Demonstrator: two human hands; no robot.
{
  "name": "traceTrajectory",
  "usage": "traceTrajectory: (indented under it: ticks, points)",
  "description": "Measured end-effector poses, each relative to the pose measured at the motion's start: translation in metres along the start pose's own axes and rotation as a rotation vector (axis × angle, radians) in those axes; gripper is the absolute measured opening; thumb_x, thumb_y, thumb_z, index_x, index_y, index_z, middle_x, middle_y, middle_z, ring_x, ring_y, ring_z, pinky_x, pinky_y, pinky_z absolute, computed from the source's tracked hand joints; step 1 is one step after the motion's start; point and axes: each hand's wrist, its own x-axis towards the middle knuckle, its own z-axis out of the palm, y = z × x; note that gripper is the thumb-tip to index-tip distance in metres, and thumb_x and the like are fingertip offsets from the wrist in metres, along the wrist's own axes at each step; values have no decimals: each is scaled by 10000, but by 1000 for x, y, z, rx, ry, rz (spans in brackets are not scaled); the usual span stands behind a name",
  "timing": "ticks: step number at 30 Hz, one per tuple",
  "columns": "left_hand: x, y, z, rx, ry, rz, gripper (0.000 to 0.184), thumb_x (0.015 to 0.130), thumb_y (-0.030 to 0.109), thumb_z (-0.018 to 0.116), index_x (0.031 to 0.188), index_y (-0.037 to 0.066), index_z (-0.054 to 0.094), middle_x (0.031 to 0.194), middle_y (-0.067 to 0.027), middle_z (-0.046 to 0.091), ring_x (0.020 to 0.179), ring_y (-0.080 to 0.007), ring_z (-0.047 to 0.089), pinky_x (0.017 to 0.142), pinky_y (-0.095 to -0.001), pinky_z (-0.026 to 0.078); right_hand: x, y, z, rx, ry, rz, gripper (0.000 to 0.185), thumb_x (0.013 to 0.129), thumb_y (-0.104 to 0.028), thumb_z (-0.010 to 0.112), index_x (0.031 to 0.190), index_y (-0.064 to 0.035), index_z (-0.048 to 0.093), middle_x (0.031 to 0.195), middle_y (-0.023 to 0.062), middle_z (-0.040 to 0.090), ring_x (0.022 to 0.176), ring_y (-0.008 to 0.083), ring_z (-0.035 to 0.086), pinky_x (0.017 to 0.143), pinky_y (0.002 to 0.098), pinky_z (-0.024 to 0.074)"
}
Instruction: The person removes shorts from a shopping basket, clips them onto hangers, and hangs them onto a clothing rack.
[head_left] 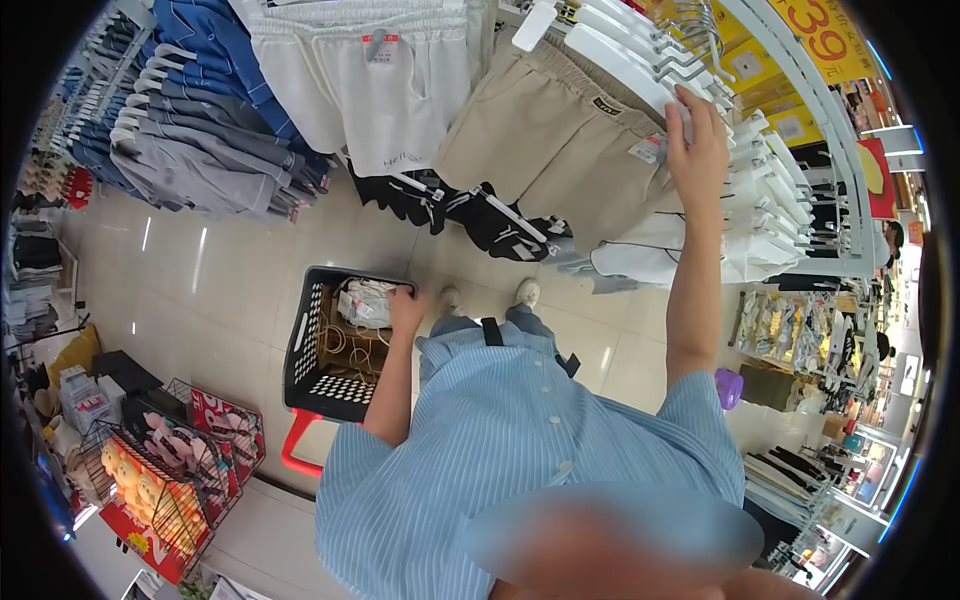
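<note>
My left hand (405, 308) is closed on the right rim of a black shopping basket (300, 325) with a red handle (297, 440). Just inside, next to my fingers, lies a white packaged item (366, 303); brown paper bags (345, 348) with cord handles fill the space beside it. Up on the rack, my right hand (698, 145) has its thumb and fingers around a white hanger (628, 68). Beige shorts (560, 125) with an elastic waist and a tag (647, 149) hang from this hanger. White shorts (375, 95) hang to their left.
More white hangers (785, 180) with white garments crowd the rack on the right, below a yellow price sign (828, 35). Grey shirts (205, 145) hang at left. Black garments (500, 225) hang low ahead of my shoes (527, 292). Wire display baskets (205, 440) stand at lower left.
</note>
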Motion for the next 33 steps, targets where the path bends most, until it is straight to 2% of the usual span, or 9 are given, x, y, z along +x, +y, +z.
traceTrajectory:
  ticks: [6,7,10,12,20,22,24,28,33]
  points:
    - [-38,-147,22,53,-229,-339,436,792,343,577,905,-69,664,923,-315,639,910,-447,611,841,-470,486,-12,-5,-2,-64,274,-48,274,829,-90,664,1094,-33,621,1089,133,620,1019,314,565,893,421,424]
    - [-64,-120,3,83,-58,-458,429,789,330,578,894,-76,667,869,-295,653,843,-439,632,840,-470,490,-17,-9,0,-64,318,-44,277,825,-80,665,1092,-24,617,1104,140,614,1032,321,560,908,428,421]
    - [-123,-252,54,-302,-81,-830,291,836,295,556,873,11,605,695,-128,582,640,-314,608,617,-422,519,-56,-32,1,157,357,67,269,829,-64,658,1086,-5,608,1104,170,604,1069,342,549,939,422,418]
    - [-172,-212,38,-596,89,-1150,220,823,239,576,906,36,585,786,-114,577,668,-286,585,607,-437,519,-106,-50,7,272,196,123,253,838,-45,639,1082,9,598,1126,194,585,1100,370,534,946,418,420]
    - [-303,-138,71,-496,-30,-1072,220,802,200,576,774,-18,592,689,-102,570,590,-220,571,553,-366,526,-381,-22,62,587,-1051,401,276,871,-207,602,1082,-29,596,1128,198,575,1052,360,566,888,426,460]
    - [-324,-130,73,-427,-24,-1027,254,791,195,567,731,-46,617,642,-123,582,558,-237,590,525,-372,536,-474,35,93,446,-1263,216,319,853,-247,603,1075,-18,606,1016,207,609,867,322,613,784,385,492]
    - [-347,-140,76,-362,-52,-1018,276,793,205,572,771,-65,628,681,-153,610,579,-260,616,521,-377,538,-549,79,109,558,-1553,381,299,844,-244,598,1049,-29,628,933,175,641,815,289,629,719,385,504]
    - [-358,-142,62,-281,-55,-1033,341,796,233,577,826,-103,629,742,-207,645,602,-297,655,527,-377,543,-653,134,61,460,-1610,1624,226,854,-178,572,1022,-36,624,928,111,639,718,236,627,644,341,512]
    - [-330,-174,37,-141,-156,-980,352,803,250,556,835,-87,653,779,-244,650,684,-319,677,594,-408,541,-636,112,3,487,-1408,1678,237,852,-161,564,1039,-20,605,865,131,624,673,225,642,596,323,533]
